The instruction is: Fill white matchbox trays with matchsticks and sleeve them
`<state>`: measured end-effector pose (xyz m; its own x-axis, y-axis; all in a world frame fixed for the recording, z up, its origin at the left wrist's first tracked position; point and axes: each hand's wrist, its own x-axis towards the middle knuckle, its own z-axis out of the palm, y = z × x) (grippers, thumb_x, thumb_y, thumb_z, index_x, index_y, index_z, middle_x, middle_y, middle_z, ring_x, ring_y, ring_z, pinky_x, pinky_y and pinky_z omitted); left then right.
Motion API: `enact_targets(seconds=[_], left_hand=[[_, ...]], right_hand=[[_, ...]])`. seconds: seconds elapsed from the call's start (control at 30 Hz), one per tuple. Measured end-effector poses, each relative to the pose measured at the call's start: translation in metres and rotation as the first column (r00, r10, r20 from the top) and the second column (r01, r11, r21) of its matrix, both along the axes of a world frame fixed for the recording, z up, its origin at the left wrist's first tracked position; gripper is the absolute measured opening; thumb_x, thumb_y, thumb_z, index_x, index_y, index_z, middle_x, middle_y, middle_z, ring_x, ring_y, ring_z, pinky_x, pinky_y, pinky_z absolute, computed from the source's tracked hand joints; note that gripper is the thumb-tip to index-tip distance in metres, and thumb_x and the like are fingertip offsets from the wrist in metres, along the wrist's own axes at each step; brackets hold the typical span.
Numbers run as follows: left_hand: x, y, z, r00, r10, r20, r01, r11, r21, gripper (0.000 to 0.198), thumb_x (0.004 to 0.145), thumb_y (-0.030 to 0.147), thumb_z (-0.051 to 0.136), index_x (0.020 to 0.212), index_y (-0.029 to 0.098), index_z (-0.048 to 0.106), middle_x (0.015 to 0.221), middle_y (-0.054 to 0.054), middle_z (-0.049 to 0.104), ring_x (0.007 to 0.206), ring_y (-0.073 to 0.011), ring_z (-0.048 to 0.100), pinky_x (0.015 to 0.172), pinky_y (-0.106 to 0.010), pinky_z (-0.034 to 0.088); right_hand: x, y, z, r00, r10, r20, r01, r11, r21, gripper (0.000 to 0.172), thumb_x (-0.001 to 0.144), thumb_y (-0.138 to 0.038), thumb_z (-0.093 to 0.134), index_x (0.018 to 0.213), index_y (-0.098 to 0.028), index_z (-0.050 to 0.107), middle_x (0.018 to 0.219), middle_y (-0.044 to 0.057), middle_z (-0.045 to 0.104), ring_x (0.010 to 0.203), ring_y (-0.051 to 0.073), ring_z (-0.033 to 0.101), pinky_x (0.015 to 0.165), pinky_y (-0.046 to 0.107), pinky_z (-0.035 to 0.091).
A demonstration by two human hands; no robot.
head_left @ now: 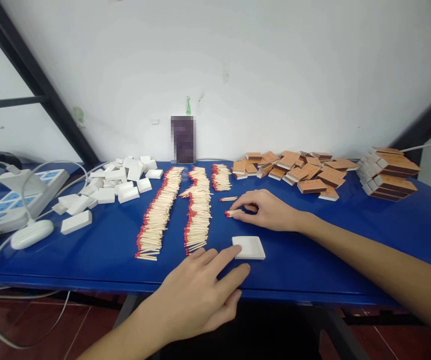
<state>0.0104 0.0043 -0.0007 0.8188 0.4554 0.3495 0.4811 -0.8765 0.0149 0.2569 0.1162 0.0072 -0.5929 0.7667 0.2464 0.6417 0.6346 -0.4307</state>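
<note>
Between the thumb and fingertips of my right hand (268, 209) is a small bunch of red-tipped matches (234, 213), held low over the blue table. A few loose matches (228, 199) lie just beyond it. My left hand (210, 285) has its fingers stretched out, the index fingertip touching the left edge of a white matchbox tray (252, 248) that lies flat with its hollow side up. Left of my hands run two long rows of matches, a middle row (199, 215) and a left row (155, 215). A shorter row of matches (221, 177) lies behind.
White trays (116, 177) are heaped at the back left, beside a power strip (24, 200) with cables. Brown matchbox sleeves (298, 170) pile up at the back right, next to stacked matchboxes (390, 172). A blurred dark rectangle (183, 140) stands against the wall.
</note>
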Motion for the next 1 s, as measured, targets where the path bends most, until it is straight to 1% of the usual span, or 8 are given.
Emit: enact_targets(seconds=[0.13, 0.3, 0.43, 0.5, 0.57, 0.77, 0.93, 1.0], left_hand=[[0.000, 0.000, 0.000, 1.000, 0.003, 0.009, -0.003, 1.000, 0.010, 0.033, 0.095, 0.022, 0.046, 0.126, 0.020, 0.056, 0.139, -0.010, 0.056, 0.103, -0.0289, 0.067, 0.084, -0.047, 0.060], [0.000, 0.000, 0.000, 1.000, 0.007, 0.022, -0.007, 1.000, 0.017, 0.034, 0.094, 0.021, 0.047, 0.126, 0.019, 0.056, 0.140, -0.012, 0.055, 0.104, -0.0288, 0.068, 0.086, -0.046, 0.059], [0.000, -0.001, -0.001, 1.000, 0.010, 0.015, -0.010, 1.000, 0.016, 0.034, 0.094, 0.021, 0.047, 0.127, 0.020, 0.056, 0.141, -0.011, 0.054, 0.105, -0.0286, 0.067, 0.086, -0.047, 0.059], [0.000, 0.000, 0.000, 1.000, 0.011, 0.004, -0.011, 1.000, 0.008, 0.035, 0.094, 0.021, 0.047, 0.128, 0.020, 0.055, 0.141, -0.011, 0.053, 0.106, -0.0284, 0.067, 0.087, -0.047, 0.059], [0.000, 0.000, 0.000, 1.000, 0.012, -0.003, -0.011, 1.000, 0.005, 0.035, 0.094, 0.021, 0.047, 0.128, 0.020, 0.055, 0.141, -0.011, 0.054, 0.106, -0.0282, 0.067, 0.087, -0.046, 0.059], [0.001, 0.000, 0.001, 1.000, 0.010, -0.010, -0.010, 1.000, 0.012, 0.033, 0.095, 0.023, 0.047, 0.126, 0.021, 0.056, 0.139, -0.008, 0.056, 0.102, -0.0277, 0.066, 0.084, -0.047, 0.059], [0.001, -0.001, 0.001, 1.000, 0.015, -0.021, -0.015, 1.000, 0.000, 0.033, 0.096, 0.025, 0.047, 0.128, 0.021, 0.056, 0.138, -0.007, 0.058, 0.100, -0.0273, 0.066, 0.084, -0.048, 0.059], [0.000, -0.001, 0.001, 1.000, 0.021, -0.016, -0.021, 1.000, 0.001, 0.034, 0.096, 0.025, 0.047, 0.128, 0.021, 0.056, 0.139, -0.007, 0.057, 0.101, -0.0271, 0.066, 0.085, -0.047, 0.059]], right_hand=[[-0.003, -0.003, 0.002, 0.998, -0.064, 0.004, 0.064, 0.995, -0.072, 0.033, 0.090, -0.048, 0.060, 0.096, -0.020, 0.077, 0.054, -0.006, 0.041, 0.050, 0.010, 0.035, 0.055, 0.027, 0.027], [-0.005, -0.009, 0.009, 0.996, -0.091, 0.012, 0.091, 0.982, -0.168, 0.033, 0.091, -0.048, 0.058, 0.094, -0.021, 0.075, 0.057, -0.005, 0.043, 0.053, 0.011, 0.038, 0.055, 0.027, 0.027], [-0.004, -0.012, 0.009, 0.998, -0.028, 0.062, 0.033, 0.996, -0.082, 0.032, 0.096, -0.044, 0.052, 0.095, -0.019, 0.072, 0.075, 0.001, 0.058, 0.065, 0.014, 0.049, 0.062, 0.028, 0.034], [-0.003, -0.012, 0.007, 0.997, 0.001, 0.082, 0.001, 1.000, -0.025, 0.032, 0.099, -0.043, 0.048, 0.096, -0.019, 0.069, 0.085, 0.005, 0.061, 0.072, 0.016, 0.052, 0.066, 0.029, 0.037], [-0.003, -0.012, 0.005, 0.995, 0.003, 0.100, -0.003, 1.000, 0.001, 0.033, 0.100, -0.043, 0.045, 0.094, -0.019, 0.066, 0.087, 0.006, 0.061, 0.074, 0.017, 0.053, 0.067, 0.030, 0.038], [-0.003, -0.013, 0.005, 0.993, -0.016, 0.121, 0.017, 1.000, -0.006, 0.033, 0.101, -0.045, 0.043, 0.092, -0.019, 0.060, 0.081, 0.004, 0.060, 0.074, 0.017, 0.054, 0.066, 0.030, 0.038], [-0.003, -0.014, 0.003, 0.992, 0.005, 0.126, -0.008, 1.000, 0.020, 0.032, 0.103, -0.041, 0.037, 0.099, -0.018, 0.059, 0.101, 0.009, 0.057, 0.084, 0.018, 0.056, 0.077, 0.032, 0.043], [-0.002, -0.013, 0.004, 0.991, 0.016, 0.135, -0.019, 1.000, 0.016, 0.031, 0.103, -0.040, 0.037, 0.100, -0.018, 0.058, 0.101, 0.009, 0.057, 0.086, 0.019, 0.056, 0.079, 0.033, 0.044]])
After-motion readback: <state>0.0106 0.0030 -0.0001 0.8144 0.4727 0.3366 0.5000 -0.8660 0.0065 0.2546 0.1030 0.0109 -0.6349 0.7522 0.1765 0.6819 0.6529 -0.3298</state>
